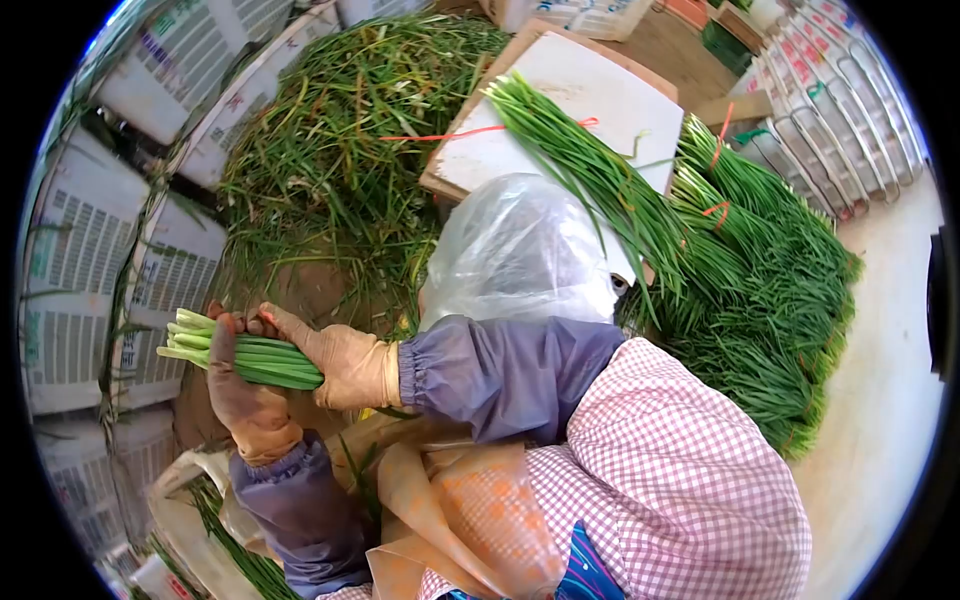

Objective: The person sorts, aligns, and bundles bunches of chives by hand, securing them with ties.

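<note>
A bunch of green stalks with pale ends [265,362] lies across both gloved hands at the left. My left hand [245,395] wraps round it near the pale ends, with fingers closed. My right hand [345,362] closes on its darker green end, and some of its fingers are hidden behind the stalks. Both gloves are tan and stained. Beyond the right forearm, a long green bundle [590,180] lies across a white board [560,75], with a red tie [470,132] under or beside it.
Loose leaves [340,130] are heaped at the upper left. Tied green bundles [760,300] are piled at the right. White crates [80,260] line the left side. Clear plastic [520,250] covers a rounded shape near the board. More stalks [245,555] lie at the lower left.
</note>
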Demonstrator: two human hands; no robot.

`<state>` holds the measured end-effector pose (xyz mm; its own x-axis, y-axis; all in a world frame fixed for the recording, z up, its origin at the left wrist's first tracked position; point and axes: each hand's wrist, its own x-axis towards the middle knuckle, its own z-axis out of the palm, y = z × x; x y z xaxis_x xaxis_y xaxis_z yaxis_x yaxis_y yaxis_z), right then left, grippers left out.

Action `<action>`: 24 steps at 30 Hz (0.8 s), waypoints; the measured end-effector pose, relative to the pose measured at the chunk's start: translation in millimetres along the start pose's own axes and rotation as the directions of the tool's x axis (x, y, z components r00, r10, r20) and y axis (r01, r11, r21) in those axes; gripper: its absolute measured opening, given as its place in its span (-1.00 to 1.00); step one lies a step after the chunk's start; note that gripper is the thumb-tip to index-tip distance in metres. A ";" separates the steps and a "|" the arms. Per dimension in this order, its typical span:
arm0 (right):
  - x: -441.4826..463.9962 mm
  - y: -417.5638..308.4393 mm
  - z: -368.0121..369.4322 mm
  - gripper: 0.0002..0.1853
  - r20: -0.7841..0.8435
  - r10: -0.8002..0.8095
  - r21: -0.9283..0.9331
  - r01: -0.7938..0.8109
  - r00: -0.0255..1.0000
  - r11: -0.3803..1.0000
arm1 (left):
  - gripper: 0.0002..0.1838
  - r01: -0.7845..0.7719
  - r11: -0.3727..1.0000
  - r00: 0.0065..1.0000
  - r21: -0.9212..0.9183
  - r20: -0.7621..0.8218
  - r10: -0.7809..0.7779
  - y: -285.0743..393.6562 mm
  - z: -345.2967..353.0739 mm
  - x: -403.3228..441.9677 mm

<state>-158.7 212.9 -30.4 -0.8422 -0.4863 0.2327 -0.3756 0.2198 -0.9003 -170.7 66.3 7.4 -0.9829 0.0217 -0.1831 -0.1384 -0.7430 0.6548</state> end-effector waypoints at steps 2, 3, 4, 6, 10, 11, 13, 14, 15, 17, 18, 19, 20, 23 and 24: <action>-19.0 -7.1 -11.3 0.04 0.040 0.094 0.059 -0.096 0.995 0.994 | -0.87 0.032 0.999 0.999 0.013 -0.012 -0.032 -6.7 10.3 -2.9; -19.0 -3.1 -25.7 0.02 0.027 0.110 0.117 -0.112 0.994 0.987 | -0.87 0.039 0.998 0.999 0.050 0.033 -0.041 -6.3 18.1 15.0; -31.9 -10.3 -33.6 -0.06 0.050 0.200 0.157 -0.205 0.979 0.966 | -0.85 0.167 0.981 0.979 -0.103 0.134 -0.153 -2.8 9.6 17.2; -46.7 3.0 -50.0 -0.13 -0.052 0.097 0.232 -0.082 0.994 0.969 | -0.83 0.315 0.933 0.918 -0.173 0.306 -0.253 29.8 -4.1 63.0; -95.4 -29.8 -124.1 -0.40 0.112 0.433 0.789 -0.345 0.894 0.508 | -0.62 -0.174 0.957 0.983 0.233 -0.009 0.182 19.0 12.9 48.9; -97.4 -31.4 -132.0 -0.47 0.130 0.473 0.807 -0.370 0.872 0.461 | -0.54 -0.208 0.915 0.978 0.347 0.076 0.193 -8.6 40.7 32.8; -90.3 -11.9 -124.6 -0.53 -0.211 0.383 0.634 -0.172 0.900 0.754 | -0.38 -0.194 0.835 0.965 0.516 0.252 0.069 -52.7 88.9 9.3; -87.0 -10.9 -122.4 -0.54 -0.238 0.339 0.514 -0.178 0.910 0.839 | -0.29 -0.127 0.787 0.956 0.603 0.287 -0.066 -70.1 107.5 5.0; -77.8 -4.6 -124.5 -0.55 -0.268 0.270 0.392 -0.151 0.925 0.907 | -0.14 -0.017 0.659 0.934 0.752 0.247 -0.259 -80.6 126.5 8.0; -77.3 -14.7 -143.9 -0.56 -0.309 0.165 0.331 -0.057 0.937 0.942 | -0.15 -0.131 0.673 0.908 0.728 0.360 -0.213 -90.2 145.4 8.7; -82.8 -25.0 -168.9 -0.55 -0.174 0.379 0.541 -0.233 0.909 0.808 | -0.17 -0.167 0.695 0.875 0.700 0.429 -0.222 -87.1 154.5 19.3; -90.9 -32.1 -195.9 -0.54 0.010 0.550 0.689 -0.404 0.835 0.602 | -0.19 -0.196 0.722 0.837 0.664 0.496 -0.229 -82.5 163.1 32.0; -100.1 -31.5 -221.1 -0.54 0.002 0.532 0.745 -0.356 0.847 0.564 | -0.37 -0.167 0.677 0.855 0.717 0.447 -0.263 -73.7 160.0 52.3; -116.4 -28.1 -284.0 -0.53 -0.137 0.518 0.736 -0.263 0.844 0.624 | -0.58 -0.431 0.310 0.870 0.847 0.481 -0.105 -104.1 153.9 109.3; -117.4 -19.5 -296.4 -0.52 -0.138 0.567 0.695 -0.328 0.812 0.640 | -0.59 -0.566 0.078 0.809 0.821 0.571 -0.138 -118.5 153.6 126.9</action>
<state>-167.1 516.3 68.9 -0.9504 -0.1537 -0.2702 0.3047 -0.2882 -0.9078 -297.7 259.8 19.2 -0.8456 0.5025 0.1804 0.4459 0.4788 0.7563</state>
